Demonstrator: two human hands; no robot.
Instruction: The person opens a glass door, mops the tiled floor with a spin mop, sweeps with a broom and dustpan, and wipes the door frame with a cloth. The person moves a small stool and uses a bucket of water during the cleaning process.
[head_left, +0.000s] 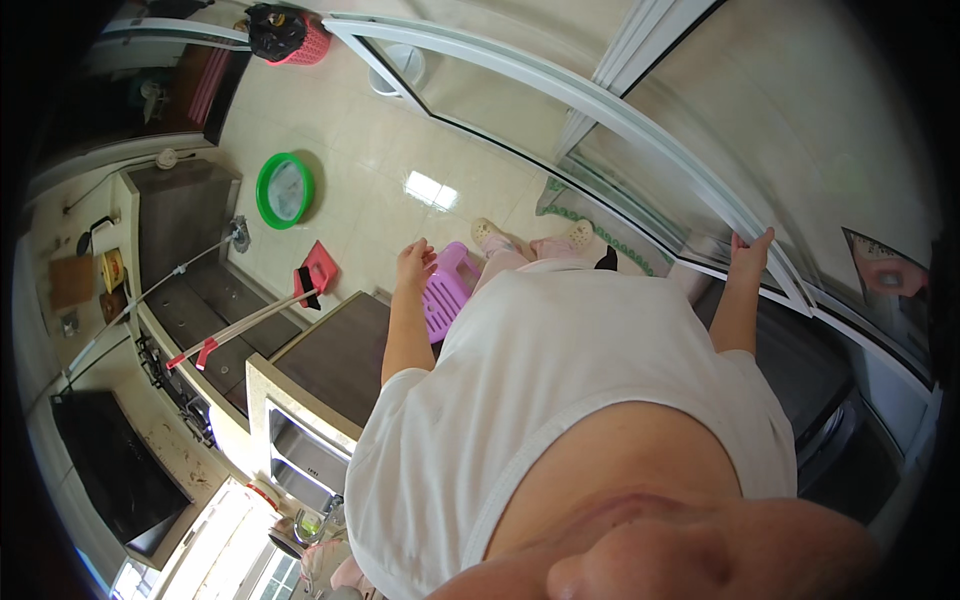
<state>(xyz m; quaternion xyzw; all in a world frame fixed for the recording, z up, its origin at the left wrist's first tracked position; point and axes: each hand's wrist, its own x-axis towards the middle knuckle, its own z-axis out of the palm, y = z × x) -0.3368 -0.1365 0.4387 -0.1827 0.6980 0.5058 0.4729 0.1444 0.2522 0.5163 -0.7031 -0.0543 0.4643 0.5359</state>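
Note:
My right hand (752, 251) grips the white metal frame of a glass door (675, 157), with its fingers around the edge near the frame's right end. On the other side, my left hand (415, 262) hangs free with loosely bent fingers and holds nothing. It is beside a purple slatted plastic stool (448, 300), and whether it touches the stool cannot be told. Between the hands are my white shirt and, beyond it, my feet in cream clogs (576, 234). A grey mat with a green patterned edge (611, 238) lies by the clogs, partly behind the door glass.
On the tiled floor stand a green basin (260, 191), a white bucket (416, 67) and a pink basket with a black bag (309, 46). A red dustpan (322, 266), a broom and a mop (240, 232) are by the cabinets at left. A sink (304, 450) is lower left.

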